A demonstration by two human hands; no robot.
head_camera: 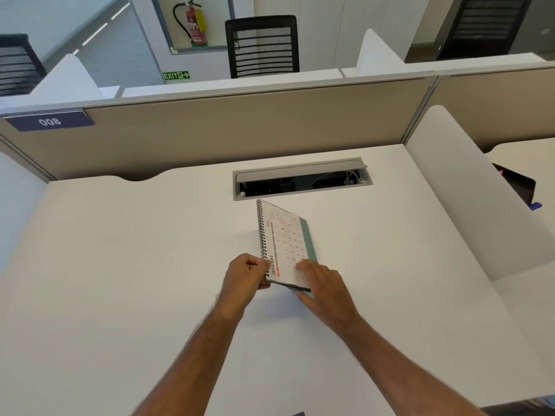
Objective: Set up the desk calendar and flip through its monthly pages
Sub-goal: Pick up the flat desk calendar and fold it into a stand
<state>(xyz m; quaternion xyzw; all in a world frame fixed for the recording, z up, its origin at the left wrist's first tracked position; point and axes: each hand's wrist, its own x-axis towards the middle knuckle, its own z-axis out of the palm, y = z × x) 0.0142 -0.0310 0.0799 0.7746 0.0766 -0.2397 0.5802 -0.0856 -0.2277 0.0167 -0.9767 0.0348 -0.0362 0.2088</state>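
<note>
A spiral-bound desk calendar with a green backing is folded flat, its JANUARY page facing up and its spiral along the left edge. It is held tilted just above the white desk, near end lifted. My left hand pinches the near corner by the spiral. My right hand grips the near right part, fingers spread on the page and thumb underneath.
An open grey cable tray is set into the desk just beyond the calendar. A beige partition closes the far side and a white divider the right. A black chair stands beyond.
</note>
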